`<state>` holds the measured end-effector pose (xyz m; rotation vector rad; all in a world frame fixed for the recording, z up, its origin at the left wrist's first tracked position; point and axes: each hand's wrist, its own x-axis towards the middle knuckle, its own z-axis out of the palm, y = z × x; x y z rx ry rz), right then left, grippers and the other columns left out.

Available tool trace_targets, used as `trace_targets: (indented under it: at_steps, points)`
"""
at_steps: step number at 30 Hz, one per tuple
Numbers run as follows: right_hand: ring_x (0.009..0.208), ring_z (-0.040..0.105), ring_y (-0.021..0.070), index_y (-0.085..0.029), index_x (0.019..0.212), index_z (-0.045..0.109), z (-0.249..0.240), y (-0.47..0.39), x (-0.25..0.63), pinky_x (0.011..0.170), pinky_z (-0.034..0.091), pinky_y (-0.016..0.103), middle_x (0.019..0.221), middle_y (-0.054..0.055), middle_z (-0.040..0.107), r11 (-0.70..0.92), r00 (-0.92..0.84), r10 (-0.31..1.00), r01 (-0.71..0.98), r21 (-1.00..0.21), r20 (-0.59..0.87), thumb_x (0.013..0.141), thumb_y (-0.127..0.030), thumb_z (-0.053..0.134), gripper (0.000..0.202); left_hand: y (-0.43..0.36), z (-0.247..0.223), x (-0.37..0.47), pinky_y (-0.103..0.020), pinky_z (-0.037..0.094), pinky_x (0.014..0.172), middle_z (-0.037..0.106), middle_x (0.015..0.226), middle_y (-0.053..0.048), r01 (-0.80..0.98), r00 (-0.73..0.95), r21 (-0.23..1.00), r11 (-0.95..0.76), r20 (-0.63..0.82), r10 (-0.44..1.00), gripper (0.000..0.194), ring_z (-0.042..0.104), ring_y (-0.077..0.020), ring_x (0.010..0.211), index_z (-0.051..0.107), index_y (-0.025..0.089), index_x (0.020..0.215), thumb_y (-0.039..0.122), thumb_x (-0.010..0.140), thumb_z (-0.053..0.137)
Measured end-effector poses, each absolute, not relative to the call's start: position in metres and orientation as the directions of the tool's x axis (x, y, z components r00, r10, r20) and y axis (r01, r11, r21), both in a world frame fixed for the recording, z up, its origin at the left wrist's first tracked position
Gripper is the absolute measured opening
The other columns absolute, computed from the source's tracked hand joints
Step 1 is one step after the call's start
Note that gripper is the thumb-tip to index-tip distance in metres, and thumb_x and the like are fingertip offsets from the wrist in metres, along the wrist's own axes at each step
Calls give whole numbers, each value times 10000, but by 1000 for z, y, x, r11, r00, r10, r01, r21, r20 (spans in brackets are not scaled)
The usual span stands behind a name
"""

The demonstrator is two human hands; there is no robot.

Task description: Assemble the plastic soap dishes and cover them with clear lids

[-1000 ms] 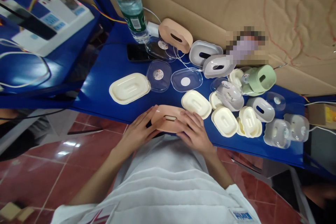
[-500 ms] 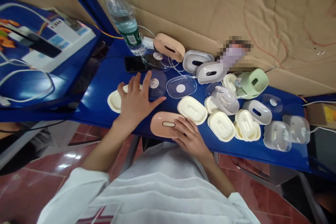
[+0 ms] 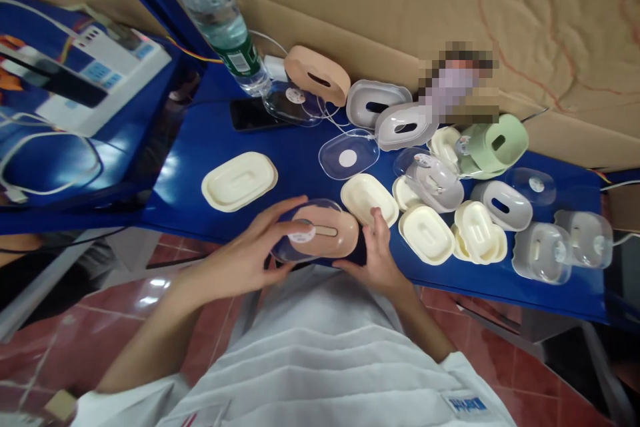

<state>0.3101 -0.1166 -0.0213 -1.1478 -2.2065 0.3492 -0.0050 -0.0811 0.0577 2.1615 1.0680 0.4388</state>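
My left hand [image 3: 253, 250] grips a clear plastic lid [image 3: 286, 250] with a round white sticker, fingers at its far edge and thumb at the near one. The lid lies partly over the left part of a peach oval box [image 3: 343, 240] with a slot in its top, near the table's front edge. Beside the right end of that box, my right hand [image 3: 383, 257] is open, thumb and fingers apart. Cream oval trays lie close by: one tray [image 3: 240, 180] to the left, another tray [image 3: 370, 200] just beyond my right fingers.
Along the back of the blue table [image 3: 180, 140] stand a water bottle [image 3: 230, 40], a dark phone [image 3: 253, 115], another peach box [image 3: 317, 73] and grey boxes [image 3: 377, 103]. On the right are a green box [image 3: 505, 143] and several cream and grey pieces. Another clear lid [image 3: 349, 153] lies mid-table.
My left hand has taken the clear lid from the mid-table and brought it toward me over the peach box. My right hand has come off the box's top to its right side.
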Motion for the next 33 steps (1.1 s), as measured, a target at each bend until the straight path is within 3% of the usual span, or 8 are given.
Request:
trace_targets:
  at_steps: [2,5,9,13,17,24,28,33]
  points:
    - [1682,234,409,-300,1772,37,-20,-116,310,1266,424,646,1839,205,38,614,-472,789,626,-480,393,969,-436,814,1126,-82,53,6,-549,424,1301,342,1771,-99,510,682,732,-452,-24,731,683,376,-313,1631,512,301,1507,94,878,680]
    - [1662,319,345,-325,1756,200,-16,-116,308,1298,412,585,1812,159,248,632,-555,771,612,-475,312,1037,-315,730,894,-74,43,19,-685,265,1342,362,1768,-94,481,744,727,-490,-44,666,741,312,-360,1654,530,293,1489,25,814,676]
    - [1639,378,308,-319,1717,342,-13,-117,305,1305,431,537,1757,123,390,591,-530,802,634,-499,277,1062,-301,687,740,-69,32,21,-655,349,1312,237,1807,-108,496,711,724,-479,-21,703,700,291,-379,1655,532,306,1514,93,877,729]
    - [1632,386,328,-296,1708,377,-16,-119,304,1303,439,542,1759,136,382,563,-501,824,666,-490,265,1050,-324,706,736,-78,20,16,-563,453,1281,339,1734,-129,493,611,768,-409,28,791,699,414,-350,1593,498,326,1563,376,942,815]
    - [1625,391,350,-321,1701,390,-18,-118,304,1290,446,569,1772,139,352,593,-542,802,671,-445,251,1050,-340,709,725,-85,4,13,-539,452,1289,360,1743,-128,504,560,784,-363,23,828,774,418,-333,1607,412,343,1631,492,967,780]
    - [1650,343,351,-373,1679,425,-15,-116,303,1309,422,588,1813,86,267,597,-556,797,670,-442,235,1053,-304,704,689,-91,-11,13,-580,511,1222,322,1771,-186,588,541,644,-490,137,830,919,437,-386,1598,220,350,1730,543,987,726]
    - [1690,234,355,-354,1704,375,-14,-120,302,1325,400,599,1836,94,187,633,-583,771,656,-411,257,1059,-179,660,726,-96,-12,13,-550,579,1150,317,1762,-189,612,541,628,-481,110,834,852,465,-397,1576,255,356,1717,537,1008,694]
    - [1713,112,355,-403,1675,421,-15,-123,302,1333,385,614,1821,26,254,654,-611,754,656,-377,242,1025,-51,623,766,-99,-18,14,-555,564,1169,329,1744,-187,612,525,650,-451,93,846,827,452,-401,1578,305,329,1703,553,1008,692]
